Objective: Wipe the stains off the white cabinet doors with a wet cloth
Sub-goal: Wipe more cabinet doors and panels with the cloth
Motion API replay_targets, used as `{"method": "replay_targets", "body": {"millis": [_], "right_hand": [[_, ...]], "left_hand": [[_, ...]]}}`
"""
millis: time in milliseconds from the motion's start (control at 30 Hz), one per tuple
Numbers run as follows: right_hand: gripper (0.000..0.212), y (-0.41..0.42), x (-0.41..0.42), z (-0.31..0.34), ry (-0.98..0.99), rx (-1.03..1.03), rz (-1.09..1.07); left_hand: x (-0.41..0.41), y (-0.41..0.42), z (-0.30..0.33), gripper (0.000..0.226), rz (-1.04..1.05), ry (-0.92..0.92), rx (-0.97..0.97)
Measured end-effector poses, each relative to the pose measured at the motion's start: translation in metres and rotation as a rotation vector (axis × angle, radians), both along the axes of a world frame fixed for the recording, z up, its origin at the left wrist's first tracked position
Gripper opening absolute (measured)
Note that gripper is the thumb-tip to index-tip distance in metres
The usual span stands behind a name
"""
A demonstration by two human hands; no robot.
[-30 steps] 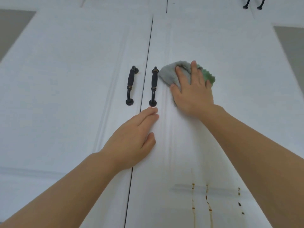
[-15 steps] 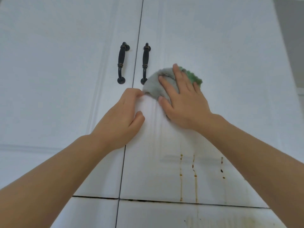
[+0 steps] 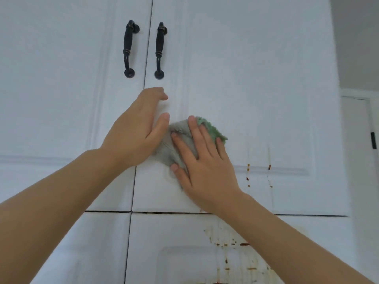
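Observation:
My right hand [image 3: 207,167] lies flat with spread fingers on a grey and green cloth [image 3: 180,138], pressing it against the right white cabinet door [image 3: 256,78]. My left hand [image 3: 137,130] rests on the doors across the centre gap, fingers loosely bent, its thumb touching the cloth's left edge. Brown drip stains [image 3: 248,175] run down the right door just right of my right hand. More brown stains [image 3: 227,244] mark the lower door [image 3: 184,232] beneath.
Two black handles [image 3: 128,48] [image 3: 160,50] hang on either side of the centre gap above my hands. A horizontal gap separates upper and lower doors. A grey wall [image 3: 356,37] and a white door frame stand at the right.
My right hand has slid the cloth down the right door, away from the handles and toward the drip stains. My left hand stayed beside it. The view has tilted downward.

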State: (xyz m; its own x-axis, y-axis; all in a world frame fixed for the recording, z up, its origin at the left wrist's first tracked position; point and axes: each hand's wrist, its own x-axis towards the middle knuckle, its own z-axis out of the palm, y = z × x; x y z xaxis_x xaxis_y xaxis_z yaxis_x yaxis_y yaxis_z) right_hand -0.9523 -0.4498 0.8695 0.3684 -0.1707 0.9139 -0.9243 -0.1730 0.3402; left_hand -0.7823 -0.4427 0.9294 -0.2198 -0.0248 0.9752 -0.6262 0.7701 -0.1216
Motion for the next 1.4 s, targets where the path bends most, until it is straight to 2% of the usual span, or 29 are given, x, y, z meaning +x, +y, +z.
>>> {"method": "replay_targets", "body": {"millis": [100,167,267,367,500,567,633,767,833,900,1000,1100,1167,1400], "right_hand": [[0.058,0.003,-0.012,0.008,-0.006,0.028,-0.005],[0.059,0.008,-0.032,0.012,-0.078,0.032,-0.018],[0.063,0.017,-0.089,0.013,-0.243,0.063,-0.088],[0.067,0.029,-0.142,0.015,-0.487,0.078,-0.084],[0.066,0.026,-0.142,0.005,-0.718,0.089,-0.003],[0.066,0.020,-0.120,-0.013,-0.681,0.076,-0.005],[0.063,0.016,-0.088,-0.036,-0.480,0.061,-0.063],[0.057,0.013,-0.045,-0.051,-0.041,0.072,-0.037],[0.054,0.018,-0.063,-0.050,0.063,0.077,-0.045],[0.052,0.024,-0.100,-0.055,0.042,0.089,-0.056],[0.050,0.040,-0.150,-0.068,-0.206,0.076,-0.063],[0.051,0.042,-0.146,-0.073,-0.451,0.022,-0.022],[0.052,0.038,-0.121,-0.073,-0.529,-0.009,0.011],[0.048,0.020,-0.010,-0.067,-0.230,-0.070,0.124]], "left_hand": [[-0.013,-0.001,-0.013,0.056,0.081,-0.086,-0.021],[-0.022,-0.002,-0.021,0.057,0.112,-0.119,-0.028],[-0.030,-0.004,-0.035,0.057,0.159,-0.165,-0.010],[-0.033,-0.007,-0.045,0.059,0.201,-0.203,0.024],[-0.034,-0.010,-0.051,0.060,0.249,-0.222,0.032],[-0.035,-0.012,-0.052,0.059,0.257,-0.218,0.021],[-0.037,-0.014,-0.054,0.059,0.261,-0.209,0.008],[-0.036,-0.017,-0.055,0.057,0.273,-0.200,-0.025],[-0.035,-0.017,-0.054,0.056,0.263,-0.199,-0.025],[-0.034,-0.017,-0.055,0.056,0.264,-0.201,-0.024],[-0.034,-0.017,-0.056,0.057,0.276,-0.197,-0.026],[-0.035,-0.016,-0.056,0.058,0.276,-0.196,-0.026],[-0.035,-0.017,-0.056,0.058,0.278,-0.194,-0.027],[-0.036,-0.012,-0.055,0.059,0.164,-0.152,0.021]]}}
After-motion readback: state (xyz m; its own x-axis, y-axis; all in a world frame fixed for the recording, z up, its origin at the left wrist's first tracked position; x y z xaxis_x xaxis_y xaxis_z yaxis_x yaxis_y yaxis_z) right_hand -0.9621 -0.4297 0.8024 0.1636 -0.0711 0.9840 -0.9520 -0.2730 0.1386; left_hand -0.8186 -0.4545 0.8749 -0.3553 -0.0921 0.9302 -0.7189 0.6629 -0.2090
